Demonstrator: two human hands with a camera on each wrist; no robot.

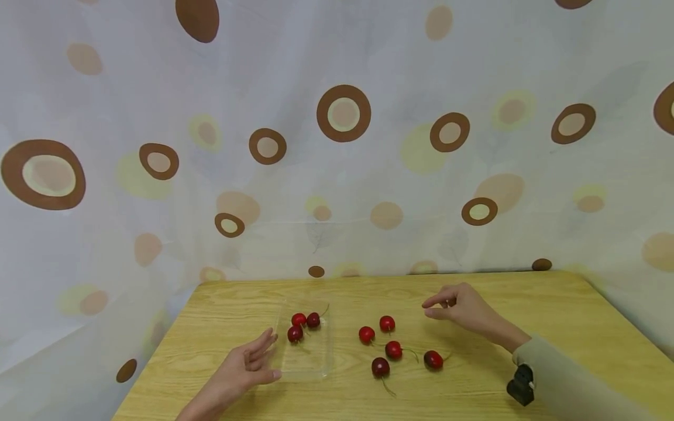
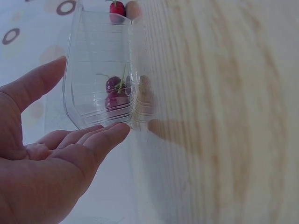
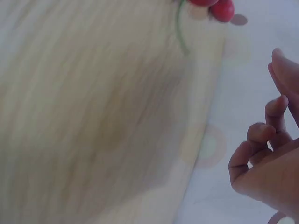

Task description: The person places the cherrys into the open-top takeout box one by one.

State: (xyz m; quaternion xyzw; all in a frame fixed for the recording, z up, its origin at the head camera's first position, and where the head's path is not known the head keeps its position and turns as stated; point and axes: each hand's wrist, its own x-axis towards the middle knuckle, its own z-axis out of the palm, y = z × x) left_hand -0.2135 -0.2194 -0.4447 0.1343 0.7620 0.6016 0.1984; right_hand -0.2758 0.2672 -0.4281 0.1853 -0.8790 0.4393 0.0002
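A clear plastic tray (image 1: 310,365) stands on the table with three dark red cherries (image 1: 295,334) at its far end. My left hand (image 1: 239,371) is at the tray's left side, thumb and fingers spread. In the left wrist view the thumb lies by the rim and the fingertips lie close to the wall; whether they touch is hard to tell. Several loose cherries (image 1: 394,350) with stems lie to the right of the tray. Beyond them to the right, my right hand (image 1: 463,310) hovers over the wood, fingers loosely bent, holding nothing.
The light wooden table (image 1: 547,316) ends at a patterned curtain (image 1: 387,164) hung along its back and sides. A black device (image 1: 521,385) is strapped at the right wrist, over a pale sleeve (image 1: 568,374).
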